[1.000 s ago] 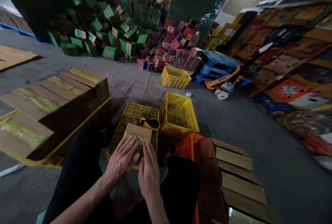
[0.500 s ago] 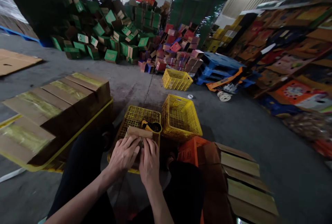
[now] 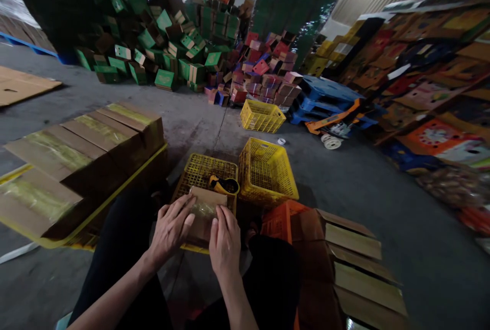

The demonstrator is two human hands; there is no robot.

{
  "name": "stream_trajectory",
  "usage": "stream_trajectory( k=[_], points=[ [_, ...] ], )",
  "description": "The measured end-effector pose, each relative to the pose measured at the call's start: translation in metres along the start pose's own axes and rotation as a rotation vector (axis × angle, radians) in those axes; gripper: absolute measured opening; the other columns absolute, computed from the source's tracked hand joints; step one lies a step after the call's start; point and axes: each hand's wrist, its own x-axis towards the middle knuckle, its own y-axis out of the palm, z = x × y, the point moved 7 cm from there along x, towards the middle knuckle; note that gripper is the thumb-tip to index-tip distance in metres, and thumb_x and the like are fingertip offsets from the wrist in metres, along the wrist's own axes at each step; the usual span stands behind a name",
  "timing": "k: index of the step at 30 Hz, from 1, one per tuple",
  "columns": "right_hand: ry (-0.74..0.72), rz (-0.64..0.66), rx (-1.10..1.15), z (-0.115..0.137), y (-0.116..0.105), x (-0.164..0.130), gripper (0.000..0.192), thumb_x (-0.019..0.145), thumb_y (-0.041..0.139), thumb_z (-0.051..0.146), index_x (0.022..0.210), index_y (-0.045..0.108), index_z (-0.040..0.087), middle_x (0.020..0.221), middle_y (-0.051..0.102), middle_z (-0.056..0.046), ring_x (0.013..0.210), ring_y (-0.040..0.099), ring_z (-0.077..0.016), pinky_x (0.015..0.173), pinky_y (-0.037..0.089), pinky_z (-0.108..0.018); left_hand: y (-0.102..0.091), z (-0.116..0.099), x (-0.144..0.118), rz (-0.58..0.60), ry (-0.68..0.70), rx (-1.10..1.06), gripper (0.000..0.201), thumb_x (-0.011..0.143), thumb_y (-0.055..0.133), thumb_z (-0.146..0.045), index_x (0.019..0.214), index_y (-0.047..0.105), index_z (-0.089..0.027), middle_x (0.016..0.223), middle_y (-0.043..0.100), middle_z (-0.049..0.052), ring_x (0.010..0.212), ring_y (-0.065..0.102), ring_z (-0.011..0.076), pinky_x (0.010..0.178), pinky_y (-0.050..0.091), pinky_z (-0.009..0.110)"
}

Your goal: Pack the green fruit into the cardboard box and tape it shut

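A small brown cardboard box (image 3: pixel 202 218), with shiny clear tape across its top, rests on a yellow plastic crate (image 3: pixel 195 168) between my knees. My left hand (image 3: pixel 171 228) lies along the box's left edge, fingers stretched out and fingertips touching the top. On the opposite edge, my right hand (image 3: pixel 225 240) has its fingers laid on the cardboard, thumb apart. Neither hand is closed round anything. Just beyond the box, a yellow and black tape dispenser (image 3: pixel 222 184) lies on the crate.
Taped boxes (image 3: pixel 76 141) fill a yellow crate at my left. An orange crate (image 3: pixel 279 220) with several boxes (image 3: pixel 363 258) stands at right. A yellow crate (image 3: pixel 270 172) is ahead, another (image 3: pixel 262 116) behind it. Farther off are heaped green cartons (image 3: pixel 166 79) and a pallet jack (image 3: pixel 333 121).
My hands have moved apart from the middle of the box top to its left and right edges, uncovering the tape. The view has shifted slightly.
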Motion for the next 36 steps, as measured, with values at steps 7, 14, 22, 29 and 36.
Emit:
stream_trajectory(
  k=[7,14,22,29,36],
  points=[
    [0.016,0.007,-0.082,0.014,-0.002,0.005,0.039,0.105,0.038,0.025,0.137,0.056,0.014,0.138,0.06,-0.015,0.13,0.052,-0.0275,0.109,0.042,-0.048,0.007,0.0,-0.001,-0.02,-0.104,-0.12,0.045,0.105,0.033,-0.031,0.146,0.05,-0.024,0.15,0.053,0.011,0.135,0.052,0.0228,0.103,0.034,0.041],
    [-0.064,0.089,-0.049,0.06,0.016,0.023,0.038,0.101,0.043,0.022,0.134,0.061,0.015,0.136,0.061,-0.012,0.126,0.052,-0.0292,0.114,0.036,-0.051,0.013,0.011,-0.008,-0.009,-0.132,-0.29,0.052,0.105,0.022,-0.033,0.152,0.042,-0.027,0.156,0.047,0.008,0.141,0.045,0.0234,0.106,0.032,0.043],
    [-0.102,0.149,-0.022,0.061,0.013,0.025,0.039,0.103,0.041,0.024,0.138,0.058,0.02,0.134,0.064,-0.01,0.122,0.057,-0.0245,0.116,0.031,-0.05,0.022,0.018,-0.012,0.0,-0.13,-0.27,0.054,0.106,0.02,-0.042,0.155,0.038,-0.03,0.156,0.046,0.008,0.14,0.045,0.0243,0.106,0.029,0.045],
    [-0.038,0.144,-0.1,0.017,-0.011,0.012,0.039,0.105,0.04,0.022,0.139,0.057,0.019,0.14,0.062,-0.009,0.128,0.056,-0.0227,0.114,0.034,-0.045,0.019,0.016,-0.011,-0.035,-0.108,-0.215,0.055,0.105,0.018,-0.043,0.151,0.045,-0.027,0.153,0.051,0.009,0.137,0.049,0.0249,0.106,0.027,0.045],
    [-0.067,0.116,-0.09,-0.004,-0.009,-0.001,0.042,0.106,0.037,0.023,0.144,0.054,0.015,0.144,0.058,-0.011,0.134,0.053,-0.0234,0.114,0.04,-0.043,0.015,0.01,-0.011,-0.022,-0.087,-0.144,0.052,0.105,0.023,-0.035,0.151,0.045,-0.026,0.151,0.053,0.01,0.137,0.05,0.0242,0.111,0.025,0.046]
  ],
)
